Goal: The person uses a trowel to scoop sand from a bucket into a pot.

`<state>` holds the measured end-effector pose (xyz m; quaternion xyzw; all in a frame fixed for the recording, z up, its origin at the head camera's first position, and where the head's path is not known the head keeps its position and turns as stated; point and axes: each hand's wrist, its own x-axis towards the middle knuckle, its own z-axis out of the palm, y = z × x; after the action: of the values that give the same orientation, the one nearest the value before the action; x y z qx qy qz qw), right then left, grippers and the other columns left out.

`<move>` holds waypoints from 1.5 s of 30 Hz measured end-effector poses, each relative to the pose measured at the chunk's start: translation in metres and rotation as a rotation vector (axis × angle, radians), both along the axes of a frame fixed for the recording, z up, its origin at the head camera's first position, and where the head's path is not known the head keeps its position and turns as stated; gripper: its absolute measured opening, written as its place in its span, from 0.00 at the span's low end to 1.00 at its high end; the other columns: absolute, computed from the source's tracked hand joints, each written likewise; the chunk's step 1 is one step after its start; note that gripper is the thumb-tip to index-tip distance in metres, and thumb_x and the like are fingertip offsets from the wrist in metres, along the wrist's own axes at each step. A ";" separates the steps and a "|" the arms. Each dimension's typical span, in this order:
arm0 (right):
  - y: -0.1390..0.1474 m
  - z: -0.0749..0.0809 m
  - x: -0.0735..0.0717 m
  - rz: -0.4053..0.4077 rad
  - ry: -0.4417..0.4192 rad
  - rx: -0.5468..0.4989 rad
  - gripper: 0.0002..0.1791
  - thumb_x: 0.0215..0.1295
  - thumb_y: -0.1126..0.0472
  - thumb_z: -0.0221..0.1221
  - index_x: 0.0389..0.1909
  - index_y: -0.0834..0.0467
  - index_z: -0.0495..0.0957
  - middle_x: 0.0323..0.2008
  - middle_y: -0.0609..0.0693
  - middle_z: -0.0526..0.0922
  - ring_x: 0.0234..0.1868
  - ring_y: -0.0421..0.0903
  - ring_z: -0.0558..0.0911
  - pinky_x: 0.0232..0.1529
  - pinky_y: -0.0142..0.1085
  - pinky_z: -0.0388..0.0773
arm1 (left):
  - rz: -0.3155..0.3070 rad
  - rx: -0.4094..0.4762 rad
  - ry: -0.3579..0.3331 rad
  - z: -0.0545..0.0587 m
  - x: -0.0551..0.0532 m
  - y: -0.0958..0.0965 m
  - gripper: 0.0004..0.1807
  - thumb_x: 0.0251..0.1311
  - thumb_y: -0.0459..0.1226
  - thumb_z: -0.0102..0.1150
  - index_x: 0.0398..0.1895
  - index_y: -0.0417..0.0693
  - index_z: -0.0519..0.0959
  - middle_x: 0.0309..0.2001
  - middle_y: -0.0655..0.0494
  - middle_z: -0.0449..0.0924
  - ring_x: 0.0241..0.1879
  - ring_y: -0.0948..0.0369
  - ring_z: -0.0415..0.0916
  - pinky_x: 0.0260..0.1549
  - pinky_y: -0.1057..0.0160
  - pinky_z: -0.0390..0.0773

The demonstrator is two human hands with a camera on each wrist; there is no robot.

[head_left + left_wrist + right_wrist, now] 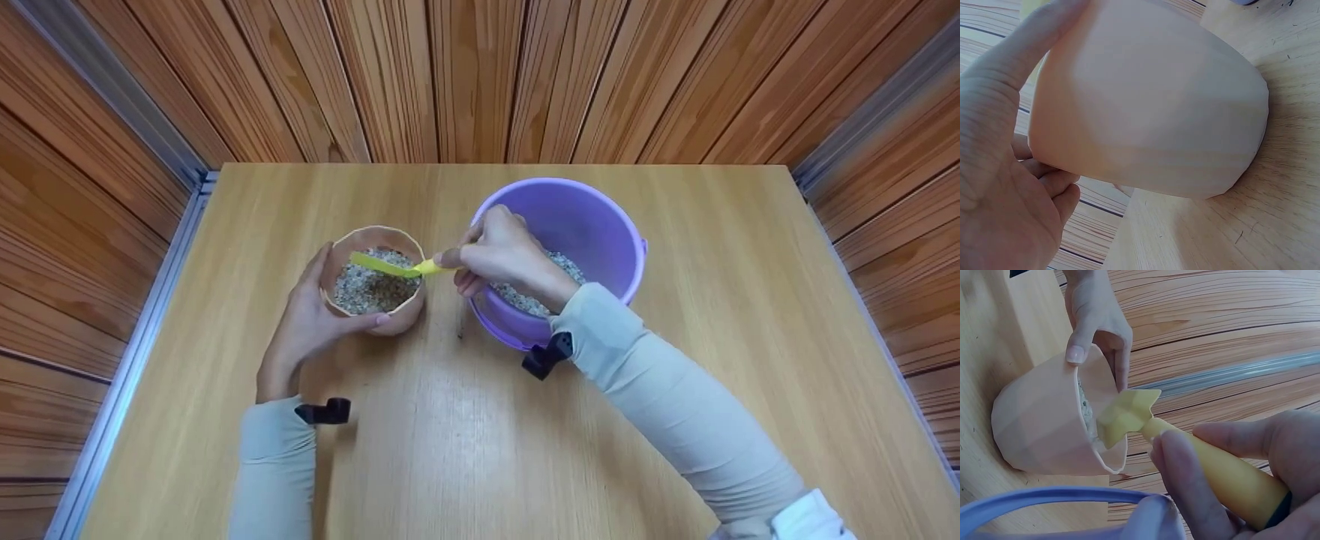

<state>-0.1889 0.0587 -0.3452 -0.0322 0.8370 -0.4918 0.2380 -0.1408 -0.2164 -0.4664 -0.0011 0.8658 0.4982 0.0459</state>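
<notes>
A peach faceted flower pot (406,318) stands on the table at the left, holding grey-white gravel (356,289) with a browner patch. My left hand (311,322) grips its side, thumb at the near rim and fingers round the far left. Between thumb and fingers, my right hand (501,251) holds a small yellow garden trowel (1216,469). The trowel's blade (1127,415) reaches over the pot's opening, tilted; whether it touches the gravel I cannot tell. My right hand is above the left rim of a purple bucket (592,217), partly hiding the gravel inside.
The wooden table (450,442) carries the pot and bucket side by side, a narrow gap between them. Dark specks lie on the tabletop in the left wrist view. Wood-patterned panels (472,82) wall the back and both sides, with metal rails (135,352) along the edges.
</notes>
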 end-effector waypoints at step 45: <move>0.075 0.010 0.024 -0.008 0.417 -0.209 0.16 0.51 0.61 0.79 0.42 0.56 0.90 0.32 0.52 0.88 0.26 0.47 0.82 0.26 0.34 0.83 | -0.006 -0.011 0.007 0.002 0.000 -0.001 0.76 0.37 0.59 0.83 0.83 0.49 0.41 0.82 0.49 0.42 0.79 0.48 0.39 0.75 0.41 0.46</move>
<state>-0.1644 0.1337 -0.3355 -0.1542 0.8127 -0.5593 0.0535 -0.1406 -0.2170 -0.4642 0.0031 0.8687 0.4932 0.0447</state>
